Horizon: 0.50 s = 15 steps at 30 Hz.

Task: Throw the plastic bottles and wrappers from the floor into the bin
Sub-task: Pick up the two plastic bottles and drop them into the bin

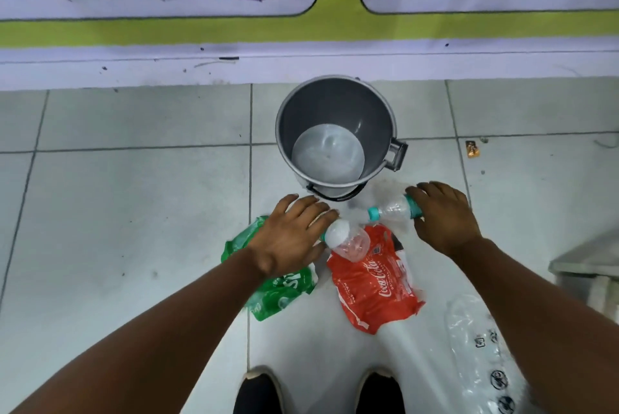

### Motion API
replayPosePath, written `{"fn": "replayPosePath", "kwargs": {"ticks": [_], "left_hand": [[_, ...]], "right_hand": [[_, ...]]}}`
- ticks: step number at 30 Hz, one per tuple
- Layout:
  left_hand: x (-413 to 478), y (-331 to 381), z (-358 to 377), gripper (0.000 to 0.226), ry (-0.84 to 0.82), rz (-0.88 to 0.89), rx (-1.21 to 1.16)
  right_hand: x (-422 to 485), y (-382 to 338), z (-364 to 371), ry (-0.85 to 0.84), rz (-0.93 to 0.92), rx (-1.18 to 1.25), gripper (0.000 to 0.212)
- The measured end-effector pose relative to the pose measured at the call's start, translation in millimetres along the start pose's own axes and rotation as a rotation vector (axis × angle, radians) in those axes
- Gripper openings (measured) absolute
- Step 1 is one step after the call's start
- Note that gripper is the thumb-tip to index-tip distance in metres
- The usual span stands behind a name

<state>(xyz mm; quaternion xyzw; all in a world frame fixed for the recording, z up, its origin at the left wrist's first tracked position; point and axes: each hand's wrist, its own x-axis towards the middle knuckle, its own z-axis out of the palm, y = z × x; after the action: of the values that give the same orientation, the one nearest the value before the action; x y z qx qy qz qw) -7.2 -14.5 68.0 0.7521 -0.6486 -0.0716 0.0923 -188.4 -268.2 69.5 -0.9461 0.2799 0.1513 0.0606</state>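
Both hands are lowered over litter on a tiled floor (pixel 134 212), just near of an open grey bin (pixel 375 132). The bin stands upright against the far wall; nothing lies in it, its pale bottom is bare, and a handle projects from its right side.

The left hand (pixel 291 236) is curled over one end of a clear bottle (pixel 348 241). The fingers lie across its far end. The bottle's near end rests over the top edge of a red wrapper (pixel 375 283). Whether the bottle is lifted clear of the floor cannot be determined.

The right hand (pixel 442 212) is closed around the body of a second clear bottle (pixel 392 209). This bottle lies roughly level, with its teal cap (pixel 373 212) pointing left. It sits just near of the bin's base.

A green wrapper (pixel 284 289) lies on the floor partly under the left forearm, to the left of the red wrapper. A clear plastic bag (pixel 475 346) with black printed symbols lies at near right, partly under the right forearm. A small orange scrap (pixel 472 149) lies on the floor to the right of the bin, well apart from the hands. Two dark shoes (pixel 261 393) show at the bottom edge.
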Motion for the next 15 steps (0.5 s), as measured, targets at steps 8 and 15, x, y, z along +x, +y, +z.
{"fn": "replayPosePath", "kwargs": {"ticks": [8, 15], "left_hand": [[66, -17, -96, 0.059, 0.402, -0.409, -0.155], [120, -26, -84, 0.085, 0.32, -0.601, -0.298]], "right_hand": [[-26, 3, -82, 0.236, 0.26, 0.537, 0.058], [-16, 3, -95, 0.343, 0.245, 0.642, 0.064]]}}
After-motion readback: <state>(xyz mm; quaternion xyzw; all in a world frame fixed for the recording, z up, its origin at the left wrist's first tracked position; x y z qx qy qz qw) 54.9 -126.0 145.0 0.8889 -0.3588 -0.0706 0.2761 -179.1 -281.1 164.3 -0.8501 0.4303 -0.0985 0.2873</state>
